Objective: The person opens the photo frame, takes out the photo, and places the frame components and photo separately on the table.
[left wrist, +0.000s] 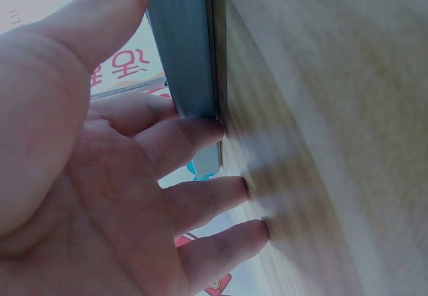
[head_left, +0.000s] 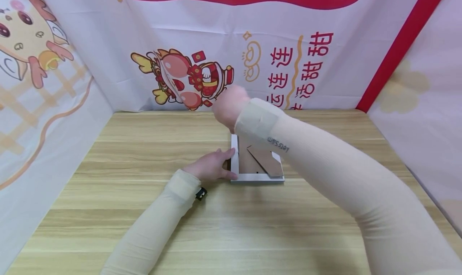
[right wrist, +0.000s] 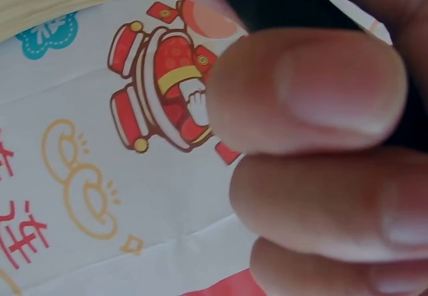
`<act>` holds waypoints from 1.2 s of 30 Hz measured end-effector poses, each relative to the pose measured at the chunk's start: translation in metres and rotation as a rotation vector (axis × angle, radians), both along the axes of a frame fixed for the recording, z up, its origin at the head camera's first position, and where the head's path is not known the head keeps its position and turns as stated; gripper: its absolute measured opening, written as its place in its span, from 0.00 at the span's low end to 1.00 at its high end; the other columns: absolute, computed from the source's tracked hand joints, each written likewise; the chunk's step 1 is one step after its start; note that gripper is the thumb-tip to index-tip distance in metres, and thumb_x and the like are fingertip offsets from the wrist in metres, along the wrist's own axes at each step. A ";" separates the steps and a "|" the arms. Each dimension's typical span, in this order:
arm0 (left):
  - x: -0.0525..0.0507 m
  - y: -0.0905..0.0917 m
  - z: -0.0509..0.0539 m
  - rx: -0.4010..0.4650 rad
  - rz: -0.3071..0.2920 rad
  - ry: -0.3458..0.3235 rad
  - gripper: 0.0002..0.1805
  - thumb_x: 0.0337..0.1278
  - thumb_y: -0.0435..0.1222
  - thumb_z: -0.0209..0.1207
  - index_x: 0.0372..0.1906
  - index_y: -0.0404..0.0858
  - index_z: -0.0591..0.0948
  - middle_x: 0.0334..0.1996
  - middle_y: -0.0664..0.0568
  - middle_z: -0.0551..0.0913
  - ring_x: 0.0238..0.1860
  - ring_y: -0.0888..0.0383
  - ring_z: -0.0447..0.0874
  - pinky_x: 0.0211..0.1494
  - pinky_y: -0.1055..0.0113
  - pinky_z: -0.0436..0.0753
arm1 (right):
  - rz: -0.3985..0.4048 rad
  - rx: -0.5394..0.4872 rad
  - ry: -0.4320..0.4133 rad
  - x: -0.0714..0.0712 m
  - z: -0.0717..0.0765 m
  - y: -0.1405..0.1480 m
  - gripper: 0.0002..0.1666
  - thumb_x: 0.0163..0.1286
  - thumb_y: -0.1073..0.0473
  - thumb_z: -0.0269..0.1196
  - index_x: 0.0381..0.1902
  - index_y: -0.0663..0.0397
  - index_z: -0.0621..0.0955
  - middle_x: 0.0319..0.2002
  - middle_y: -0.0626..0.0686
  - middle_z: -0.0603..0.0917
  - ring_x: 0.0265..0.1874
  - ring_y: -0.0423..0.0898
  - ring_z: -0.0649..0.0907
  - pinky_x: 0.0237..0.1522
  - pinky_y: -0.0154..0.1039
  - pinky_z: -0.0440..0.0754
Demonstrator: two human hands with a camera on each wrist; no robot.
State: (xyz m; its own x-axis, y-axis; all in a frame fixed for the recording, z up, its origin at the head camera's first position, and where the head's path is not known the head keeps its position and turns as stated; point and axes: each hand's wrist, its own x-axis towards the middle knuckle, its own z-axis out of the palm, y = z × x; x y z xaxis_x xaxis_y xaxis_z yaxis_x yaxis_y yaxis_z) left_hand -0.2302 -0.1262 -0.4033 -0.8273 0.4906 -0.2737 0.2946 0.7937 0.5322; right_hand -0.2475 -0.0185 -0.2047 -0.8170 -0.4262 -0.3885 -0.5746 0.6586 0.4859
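A picture frame (head_left: 258, 178) with a silver-white rim lies back side up on the table, showing its brown backing (head_left: 246, 162) and a slanted brown stand flap (head_left: 270, 161). At its left side my left hand (head_left: 209, 166) holds the rim near the lower corner. The left wrist view shows the frame's edge (left wrist: 184, 49) between thumb and fingers of that hand (left wrist: 114, 169). My right hand (head_left: 231, 104) is raised over the frame's far end; in the right wrist view its curled fingers (right wrist: 314, 142) grip a dark object (right wrist: 281, 2), mostly hidden. My right forearm covers part of the frame.
The wood-grain table (head_left: 144, 154) reaches back to a white printed cloth (head_left: 126, 38) with red patterns. More printed cloth hangs at the left (head_left: 90, 102) and right (head_left: 433, 118) sides. My right forearm (head_left: 325, 162) crosses the table's right half.
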 end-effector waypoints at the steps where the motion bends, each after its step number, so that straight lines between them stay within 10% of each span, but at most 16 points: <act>1: 0.000 0.000 0.000 0.002 0.000 0.003 0.53 0.52 0.54 0.69 0.79 0.43 0.54 0.76 0.49 0.57 0.76 0.41 0.50 0.75 0.52 0.56 | 0.016 -0.019 -0.003 -0.001 0.000 0.005 0.23 0.58 0.54 0.75 0.50 0.51 0.82 0.43 0.51 0.82 0.42 0.47 0.79 0.48 0.41 0.82; 12: -0.002 -0.001 0.001 0.011 -0.060 0.051 0.52 0.53 0.52 0.69 0.77 0.37 0.57 0.72 0.44 0.65 0.72 0.40 0.58 0.74 0.52 0.59 | 0.003 -0.129 -0.081 -0.020 0.004 0.035 0.20 0.59 0.45 0.73 0.42 0.50 0.83 0.38 0.47 0.84 0.39 0.46 0.80 0.51 0.44 0.79; 25: -0.005 -0.001 -0.005 0.024 -0.041 0.030 0.53 0.52 0.53 0.69 0.78 0.41 0.56 0.75 0.46 0.59 0.74 0.40 0.55 0.73 0.51 0.60 | 0.036 -0.042 -0.035 -0.008 0.004 0.020 0.23 0.58 0.46 0.75 0.48 0.50 0.83 0.42 0.50 0.84 0.41 0.47 0.80 0.51 0.44 0.82; 36: -0.003 0.000 -0.003 -0.009 -0.010 0.045 0.53 0.51 0.54 0.69 0.78 0.42 0.56 0.74 0.46 0.61 0.74 0.40 0.54 0.74 0.50 0.59 | -0.250 -0.387 -0.215 -0.033 0.001 0.095 0.21 0.62 0.41 0.71 0.40 0.51 0.83 0.32 0.49 0.84 0.29 0.45 0.79 0.34 0.41 0.78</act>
